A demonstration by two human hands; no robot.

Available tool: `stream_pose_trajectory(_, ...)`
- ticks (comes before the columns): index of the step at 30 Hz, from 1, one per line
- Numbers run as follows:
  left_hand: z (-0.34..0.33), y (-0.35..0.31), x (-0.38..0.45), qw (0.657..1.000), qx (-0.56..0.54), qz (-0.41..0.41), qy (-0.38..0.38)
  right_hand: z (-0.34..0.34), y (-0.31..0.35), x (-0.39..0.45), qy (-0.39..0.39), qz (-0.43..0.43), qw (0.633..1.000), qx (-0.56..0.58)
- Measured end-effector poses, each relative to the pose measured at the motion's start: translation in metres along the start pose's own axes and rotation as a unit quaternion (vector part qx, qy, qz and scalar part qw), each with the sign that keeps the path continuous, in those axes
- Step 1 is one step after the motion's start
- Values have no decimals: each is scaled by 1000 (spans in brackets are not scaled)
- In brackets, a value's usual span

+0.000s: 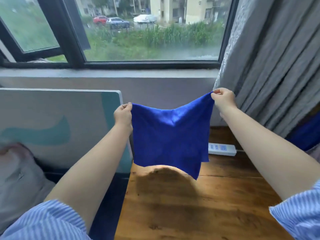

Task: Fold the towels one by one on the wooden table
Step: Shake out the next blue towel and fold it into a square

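Observation:
A blue towel (169, 135) hangs spread out in the air above the wooden table (199, 205). My left hand (123, 115) pinches its upper left corner. My right hand (224, 99) pinches its upper right corner, held a little higher. The top edge sags between the two hands, and the lower corners dangle just over the tabletop, casting a shadow on the wood. More blue cloth (306, 134) shows at the right edge, partly behind the curtain.
A white power strip (222, 149) lies at the table's back, right of the towel. A grey curtain (277, 66) hangs at the right. A white and teal board (60, 127) stands left of the table, with a pillow (17, 170) beside it. A window is behind.

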State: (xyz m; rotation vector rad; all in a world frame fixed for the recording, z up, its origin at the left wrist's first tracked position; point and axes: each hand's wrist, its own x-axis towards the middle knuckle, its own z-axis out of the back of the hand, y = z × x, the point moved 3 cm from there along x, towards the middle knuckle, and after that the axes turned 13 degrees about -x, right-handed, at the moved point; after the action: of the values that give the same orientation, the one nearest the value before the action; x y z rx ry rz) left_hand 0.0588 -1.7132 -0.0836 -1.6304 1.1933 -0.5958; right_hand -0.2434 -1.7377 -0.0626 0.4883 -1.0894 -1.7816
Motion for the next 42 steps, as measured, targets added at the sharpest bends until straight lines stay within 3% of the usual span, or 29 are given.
stream_pose_trajectory(3,-6,-22,12,999,-46,-19,0,5,20,13,-25,7,998,54)
stream_pose_trajectory(6,9,-13,16,995,-95,15,-37,-4,13,10,9,-10,999,47)
stream_pose_trajectory(8,30,9,22,997,-11,35,-69,-17,-11,0,44,-42,998,1)
stream_pose_trajectory(10,51,31,26,983,162,65,-58,-27,-35,-15,99,-66,991,-61)
stream_pose_trajectory(13,88,78,20,877,464,120,27,-44,-93,-54,223,-121,949,-186)
stream_pose_trajectory(18,146,155,-19,657,704,218,157,-65,-193,-128,338,-217,860,-314)
stream_pose_trajectory(21,174,189,-45,579,741,266,211,-68,-237,-168,375,-214,799,-418)
stream_pose_trajectory(26,210,226,-80,500,765,315,256,-65,-269,-214,403,-151,765,-479)
stream_pose_trajectory(29,222,237,-96,492,761,335,259,-58,-288,-234,417,-142,744,-502)
stream_pose_trajectory(32,231,241,-106,513,744,350,246,-51,-300,-247,427,-155,741,-494)
stream_pose_trajectory(36,243,243,-114,568,729,331,193,-53,-301,-252,359,-160,780,-487)
stream_pose_trajectory(42,248,244,-120,594,733,289,160,-69,-302,-267,314,-216,793,-476)
